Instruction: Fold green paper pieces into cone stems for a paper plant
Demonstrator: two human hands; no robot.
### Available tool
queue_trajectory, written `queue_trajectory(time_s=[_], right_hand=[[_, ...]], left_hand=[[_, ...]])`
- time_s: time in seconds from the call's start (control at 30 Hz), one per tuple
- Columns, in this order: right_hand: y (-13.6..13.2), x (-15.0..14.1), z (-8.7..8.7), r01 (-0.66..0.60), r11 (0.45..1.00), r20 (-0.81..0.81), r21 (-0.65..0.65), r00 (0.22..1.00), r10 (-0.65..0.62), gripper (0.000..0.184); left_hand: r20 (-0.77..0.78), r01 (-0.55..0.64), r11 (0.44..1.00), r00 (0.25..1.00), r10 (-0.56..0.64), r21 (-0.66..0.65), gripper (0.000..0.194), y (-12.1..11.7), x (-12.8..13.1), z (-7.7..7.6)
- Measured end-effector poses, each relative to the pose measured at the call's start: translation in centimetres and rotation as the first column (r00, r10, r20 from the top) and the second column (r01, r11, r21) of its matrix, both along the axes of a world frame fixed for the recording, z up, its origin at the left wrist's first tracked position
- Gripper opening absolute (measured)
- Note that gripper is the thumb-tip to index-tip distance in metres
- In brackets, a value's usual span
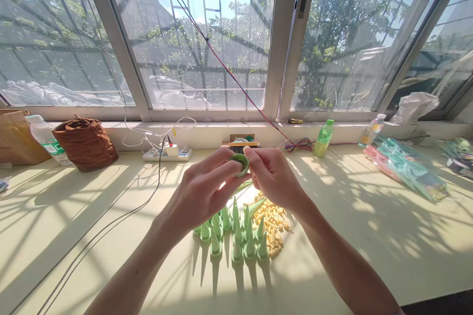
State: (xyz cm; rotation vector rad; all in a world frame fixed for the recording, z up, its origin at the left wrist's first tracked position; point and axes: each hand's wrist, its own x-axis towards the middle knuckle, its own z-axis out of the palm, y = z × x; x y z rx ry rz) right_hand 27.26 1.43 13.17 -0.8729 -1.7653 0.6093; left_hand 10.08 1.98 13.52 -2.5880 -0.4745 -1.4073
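Both of my hands meet above the middle of the table around a green hollow round piece (pixel 243 170), its open rim facing me. My left hand (pixel 209 179) grips it from the left, a finger reaching to its opening. With thumb and fingers pressed together, my right hand (pixel 271 172) pinches its right edge. Whatever else the right fingers hold is hidden. Below them stand several green cones (pixel 237 248), upright and grouped close together. Beside these, to the right, lies a pile of small yellow-orange pegs (pixel 271 216), partly covered by my hands.
Behind my hands sits a small open box (pixel 242 139). A white power strip (pixel 181 153) with cables and a brown drawstring bag (pixel 85 143) are at the left. Toward the right are a green bottle (pixel 323 139) and plastic-wrapped bundles (pixel 410 167). Windows (pixel 207 44) line the back.
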Motion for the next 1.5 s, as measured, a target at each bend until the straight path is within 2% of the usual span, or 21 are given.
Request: queue_trajectory(time_s=[0.33,0.63,0.8,1.1,1.17,1.23,1.3,1.37,1.43,1.5], right_hand=[[0.4,0.2,-0.3,-0.057,0.995,-0.047,-0.087,0.997,0.053,0.045],[0.6,0.3,-0.3,-0.095,0.984,-0.071,-0.152,0.994,0.086,0.045],[0.5,0.3,-0.3,-0.079,0.992,-0.057,-0.102,0.996,0.074,0.047],[0.4,0.2,0.0,0.099,0.994,-0.031,0.048,0.995,-0.098,0.050],[0.4,0.2,0.0,0.134,0.988,-0.028,0.071,0.991,-0.132,0.049],[0.4,0.2,0.0,0.152,0.984,-0.033,0.088,0.988,-0.150,0.048],[0.4,0.2,-0.1,0.151,0.982,-0.035,0.113,0.988,-0.148,0.046],[0.3,0.1,-0.1,0.137,0.980,-0.019,0.147,0.991,-0.136,0.045],[0.3,0.1,-0.1,0.125,0.976,0.004,0.179,0.992,-0.128,0.044],[0.3,0.1,-0.1,0.125,0.971,0.022,0.206,0.991,-0.132,0.043]], left_hand=[[-0.050,-0.062,0.995,0.997,0.066,0.084,0.011,-0.1,0.1,-0.4],[-0.092,-0.090,0.993,0.991,0.098,0.081,0.007,-0.3,0.0,-0.4],[-0.056,-0.072,0.995,0.996,0.075,0.062,0.007,-0.3,0.1,-0.2],[0.053,-0.065,0.997,0.997,0.063,0.037,0.020,-0.7,0.5,0.1],[0.146,-0.060,0.997,0.987,0.067,-0.052,0.022,-0.9,0.7,0.2],[0.282,-0.027,0.969,0.954,0.099,-0.247,0.019,-0.9,0.8,0.3],[0.378,0.065,0.895,0.918,0.120,-0.442,0.014,-0.8,0.7,0.6],[0.382,0.165,0.803,0.920,0.084,-0.573,0.017,-0.7,0.4,0.9],[0.341,0.216,0.719,0.940,0.032,-0.661,0.022,-0.7,0.2,1.3],[0.297,0.211,0.682,0.955,0.010,-0.700,0.025,-0.8,0.0,1.5]])
